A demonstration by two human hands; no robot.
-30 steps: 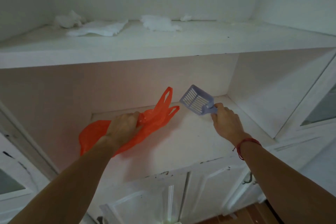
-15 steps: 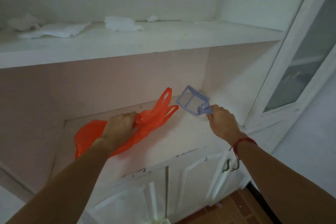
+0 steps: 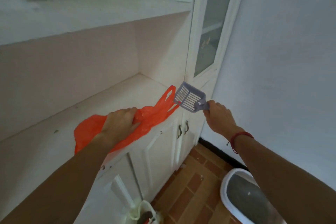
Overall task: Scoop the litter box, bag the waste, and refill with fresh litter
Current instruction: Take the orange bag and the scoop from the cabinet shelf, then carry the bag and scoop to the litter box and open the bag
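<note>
My left hand [image 3: 121, 123] grips a crumpled orange plastic bag [image 3: 156, 112] at the front edge of the white cabinet ledge [image 3: 109, 103]. The bag's handles trail to the right, past the ledge. In my right hand [image 3: 219, 118] I hold a lavender slotted litter scoop [image 3: 189, 99] by its handle, with the scoop head raised in the air just right of the bag handles. Down on the floor at lower right stands a white-rimmed litter box [image 3: 227, 185] with grey litter inside, partly hidden by my right forearm.
White cabinet doors with metal handles [image 3: 182, 129] lie below the ledge. A glass-fronted door [image 3: 211, 29] stands to the right, beside a plain wall. The floor is brown brick tile [image 3: 192, 187]. A pale bag [image 3: 145, 212] with something inside sits at the bottom.
The view has swung right and down, bringing the floor and the litter box into sight. Both hands have drawn the bag and scoop back to the ledge's front edge.
</note>
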